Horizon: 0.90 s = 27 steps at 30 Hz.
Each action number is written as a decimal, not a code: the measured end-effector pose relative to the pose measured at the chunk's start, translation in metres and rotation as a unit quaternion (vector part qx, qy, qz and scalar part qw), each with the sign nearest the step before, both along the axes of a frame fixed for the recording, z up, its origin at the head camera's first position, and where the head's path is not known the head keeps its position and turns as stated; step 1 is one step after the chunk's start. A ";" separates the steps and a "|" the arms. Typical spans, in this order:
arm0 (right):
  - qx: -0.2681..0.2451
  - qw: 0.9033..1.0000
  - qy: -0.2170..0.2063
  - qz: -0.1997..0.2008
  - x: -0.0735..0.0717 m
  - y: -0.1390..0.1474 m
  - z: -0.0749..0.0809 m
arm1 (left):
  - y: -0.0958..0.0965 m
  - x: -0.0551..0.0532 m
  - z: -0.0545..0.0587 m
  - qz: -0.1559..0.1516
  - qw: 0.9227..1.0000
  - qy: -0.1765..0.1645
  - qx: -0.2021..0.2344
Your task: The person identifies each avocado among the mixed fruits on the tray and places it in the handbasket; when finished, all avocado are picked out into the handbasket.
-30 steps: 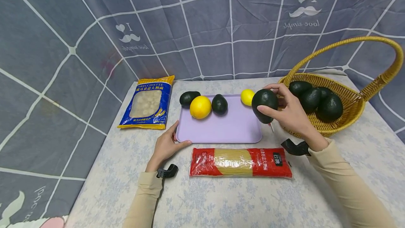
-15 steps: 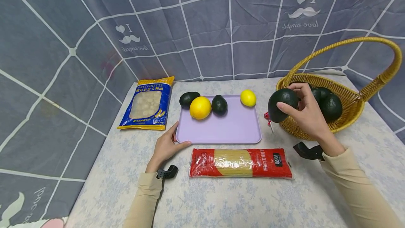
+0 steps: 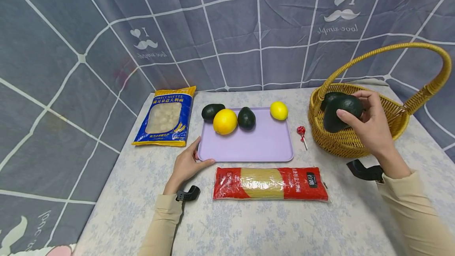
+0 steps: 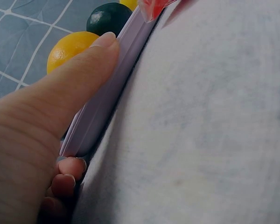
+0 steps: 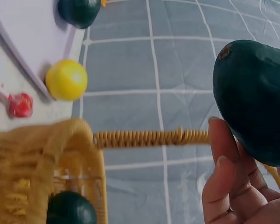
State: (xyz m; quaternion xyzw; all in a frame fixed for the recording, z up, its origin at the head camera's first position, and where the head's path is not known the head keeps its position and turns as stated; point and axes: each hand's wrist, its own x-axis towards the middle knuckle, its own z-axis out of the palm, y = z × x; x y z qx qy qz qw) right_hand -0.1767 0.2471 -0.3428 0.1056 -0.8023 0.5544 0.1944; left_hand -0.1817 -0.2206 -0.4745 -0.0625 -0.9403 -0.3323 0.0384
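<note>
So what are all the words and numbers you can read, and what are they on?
"ORECCHIETTE": on the blue and yellow bag.
"意大利面": on that bag, ending the line below; its smaller print is too tiny to read.
"I" and "love simple": on the grey-blue curtain, printed backwards, more than once.
Red pack: has writing, but I can't read it clearly.
I can't make out any numbers.

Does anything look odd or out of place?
The lettering on the backdrop reads backwards, while the blue pasta bag reads normally. A red lollipop lies loose between the tray and the basket. Nothing looks spilled.
</note>
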 end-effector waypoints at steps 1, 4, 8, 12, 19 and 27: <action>0.000 1.000 0.000 -0.003 0.000 0.002 0.000 | 0.000 0.000 0.000 0.000 1.000 -0.001 0.000; 0.010 1.000 -0.002 -0.014 0.001 0.011 0.001 | 0.000 -0.001 -0.001 0.001 1.000 -0.004 0.000; -0.026 1.000 -0.005 -0.004 0.000 0.021 -0.001 | 0.000 0.000 -0.001 0.003 1.000 -0.008 0.000; -0.057 0.998 -0.019 -0.004 -0.002 0.031 -0.004 | 0.000 0.000 -0.001 0.001 1.000 -0.005 0.001; 0.009 0.997 -0.071 -0.042 -0.003 0.046 -0.010 | -0.001 -0.001 -0.004 -0.006 1.000 0.000 0.003; 0.057 0.990 -0.115 -0.061 -0.004 0.062 -0.017 | -0.002 -0.002 -0.003 -0.004 1.000 0.001 0.004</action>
